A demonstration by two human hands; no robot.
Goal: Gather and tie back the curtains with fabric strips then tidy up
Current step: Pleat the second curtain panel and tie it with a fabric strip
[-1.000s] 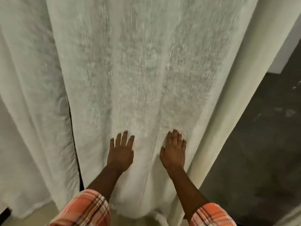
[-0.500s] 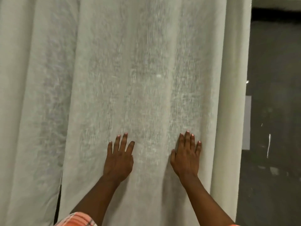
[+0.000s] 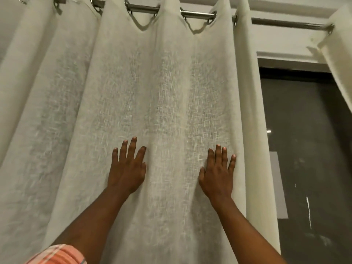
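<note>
**Q:** Fingers, what state?
**A:** Both sets flat. My left fingers (image 3: 131,149) are straight and spread, palm on the curtain (image 3: 171,82), holding nothing. My right fingers (image 3: 218,156) are straight too, set closer together, palm also pressed to the cloth. Neither pinches a fold.

**Q:** Where does the curtain lie against them?
**A:** Directly under both palms and all round them. It is a pale, loosely woven panel hanging in soft vertical folds. One broad fold runs up between the two sets of fingers. The panel's outer edge falls just right of my right fingers, beside the little finger.

**Q:** Above?
**A:** High over the fingertips there is a metal rod (image 3: 196,14). The cloth hangs from it by metal rings (image 3: 129,8) and dips between them.

**Q:** Past that edge?
**A:** Right of my right fingers, well apart, is a dark pane (image 3: 308,149) with a pale streak low down. Farther right and higher is a second curtain (image 3: 341,60), only its edge in view, meeting the rod's far end.

**Q:** The other side?
**A:** Left of my left fingers there is more pale cloth in folds. I cannot tell whether it is the same panel. Below the left fingers, on the forearm, is a checked orange sleeve (image 3: 59,254).
</note>
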